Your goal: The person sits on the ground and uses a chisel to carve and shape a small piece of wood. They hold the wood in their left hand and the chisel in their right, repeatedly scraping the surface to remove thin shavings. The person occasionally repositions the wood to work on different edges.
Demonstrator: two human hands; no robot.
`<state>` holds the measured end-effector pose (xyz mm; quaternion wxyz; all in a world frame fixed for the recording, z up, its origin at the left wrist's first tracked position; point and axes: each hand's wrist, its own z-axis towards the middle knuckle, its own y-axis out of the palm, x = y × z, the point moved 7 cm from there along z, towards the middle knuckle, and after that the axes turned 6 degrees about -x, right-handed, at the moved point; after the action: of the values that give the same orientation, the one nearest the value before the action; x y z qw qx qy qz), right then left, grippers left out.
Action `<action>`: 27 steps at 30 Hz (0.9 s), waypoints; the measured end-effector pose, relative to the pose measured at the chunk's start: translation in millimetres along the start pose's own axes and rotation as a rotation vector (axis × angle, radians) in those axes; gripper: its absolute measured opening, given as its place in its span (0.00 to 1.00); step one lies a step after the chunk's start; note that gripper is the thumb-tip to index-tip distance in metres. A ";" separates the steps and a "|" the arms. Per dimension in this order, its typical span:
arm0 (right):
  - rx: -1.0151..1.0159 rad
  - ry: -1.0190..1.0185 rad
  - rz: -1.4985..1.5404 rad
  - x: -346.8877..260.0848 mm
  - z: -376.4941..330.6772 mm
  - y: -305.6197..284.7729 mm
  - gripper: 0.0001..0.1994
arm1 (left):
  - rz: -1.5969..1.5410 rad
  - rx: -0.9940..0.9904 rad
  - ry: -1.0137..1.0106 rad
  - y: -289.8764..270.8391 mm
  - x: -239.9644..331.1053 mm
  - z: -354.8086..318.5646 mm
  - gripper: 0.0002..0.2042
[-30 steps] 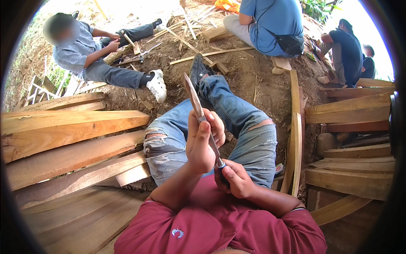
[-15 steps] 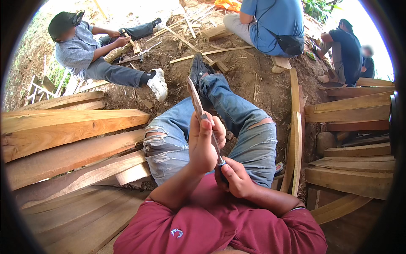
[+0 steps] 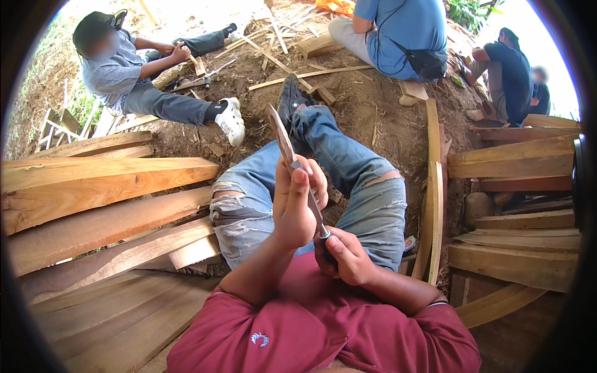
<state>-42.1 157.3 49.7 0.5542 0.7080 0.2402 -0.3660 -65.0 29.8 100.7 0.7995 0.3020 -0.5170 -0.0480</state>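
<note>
In my lap, my right hand (image 3: 347,256) is closed round the dark handle of a long, narrow-bladed knife (image 3: 283,140), with a bright collar where the blade starts. The blade slants up and away to the left, and its pointed far end looks brown and stained. Around its middle my left hand (image 3: 297,202) is closed, thumb and fingers pinching a small grey block (image 3: 296,165) against the blade. My left fingers hide part of the blade behind them. Below both hands are my bent legs in torn jeans (image 3: 367,211).
Long timber planks (image 3: 112,180) lie stacked at my left, and more curved boards (image 3: 516,261) at my right. Wood scraps (image 3: 273,37) litter the dirt ahead. A seated person (image 3: 115,74) works at far left; another in blue (image 3: 407,37) sits ahead, others at far right.
My hands and the knife have shifted slightly to the left, and the blade's tip has moved a little left and up. The person at far left has moved their head and hands slightly.
</note>
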 end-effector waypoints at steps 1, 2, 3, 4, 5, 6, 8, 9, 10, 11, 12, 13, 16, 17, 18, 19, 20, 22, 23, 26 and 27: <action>-0.009 0.001 -0.001 0.4 -0.4 0.3 0.16 | -0.006 -0.010 0.023 1.1 2.9 1.0 0.13; -0.018 0.002 -0.003 0.6 -1.0 0.4 0.16 | -0.009 -0.013 0.022 2.4 3.6 1.6 0.13; -0.030 0.004 -0.003 0.9 -1.0 0.9 0.16 | -0.011 -0.014 0.022 3.2 4.8 2.0 0.14; -0.031 0.006 0.000 0.6 -1.5 1.0 0.16 | -0.012 -0.015 0.022 3.5 5.4 2.2 0.14; -0.031 0.007 0.003 -0.3 -2.2 1.4 0.16 | -0.007 -0.027 0.027 3.5 5.6 2.1 0.14; -0.027 0.008 0.008 0.3 -3.2 1.7 0.16 | -0.004 -0.040 0.029 3.2 4.3 1.2 0.14; -0.023 -0.007 -0.022 3.9 -3.1 0.5 0.16 | 0.011 -0.035 0.024 2.5 1.2 -1.7 0.13; -0.022 -0.014 -0.039 4.1 -2.8 0.0 0.16 | 0.025 -0.014 0.019 3.4 -1.0 -3.5 0.13; -0.009 -0.020 -0.057 2.8 -3.1 -0.1 0.16 | 0.039 0.006 0.015 3.6 -2.3 -5.3 0.13; 0.004 -0.027 -0.075 1.0 -3.7 0.2 0.16 | 0.031 0.010 0.002 4.2 -3.0 -6.5 0.13; 0.016 -0.034 -0.093 -0.1 -3.9 0.0 0.15 | 0.023 0.015 -0.011 4.8 -3.4 -7.6 0.13; 0.025 -0.034 -0.111 -0.2 -3.8 -0.6 0.15 | 0.015 0.020 -0.023 5.0 -3.7 -8.0 0.13; 0.062 -0.048 -0.210 0.0 -4.5 -3.7 0.16 | 0.015 0.023 -0.042 4.5 -3.3 -8.6 0.13; 0.080 -0.061 -0.273 1.1 -5.3 -6.6 0.16 | 0.020 0.012 -0.042 4.8 -2.9 -9.1 0.13; 0.095 -0.073 -0.338 0.9 -5.7 -9.2 0.16 | 0.026 0.002 -0.040 5.1 -1.6 -9.2 0.13; 0.110 -0.071 -0.365 1.1 -6.0 -11.8 0.16 | 0.033 -0.008 -0.037 5.2 -0.5 -9.4 0.12; 0.125 -0.069 -0.392 1.2 -6.6 -14.4 0.17 | 0.058 0.001 -0.046 3.5 -0.5 -9.2 0.12; 0.122 -0.051 -0.343 0.6 -5.9 -14.8 0.17 | 0.107 0.017 -0.064 -1.0 -3.0 -7.2 0.12; 0.103 -0.034 -0.268 -1.8 -4.2 -12.6 0.17 | 0.151 0.025 -0.047 -5.6 -3.6 -6.2 0.11; 0.037 0.000 -0.098 -2.9 -2.3 -10.7 0.17 | 0.234 0.040 -0.015 -15.3 -5.8 -5.2 0.11; 0.012 0.010 -0.051 -2.4 -2.3 -10.0 0.17 | 0.233 0.041 -0.017 -16.2 -5.5 -5.8 0.11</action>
<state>-50.5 162.4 45.8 0.5393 0.7068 0.2585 -0.3779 -58.8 21.3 86.1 0.7890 0.2556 -0.5561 0.0534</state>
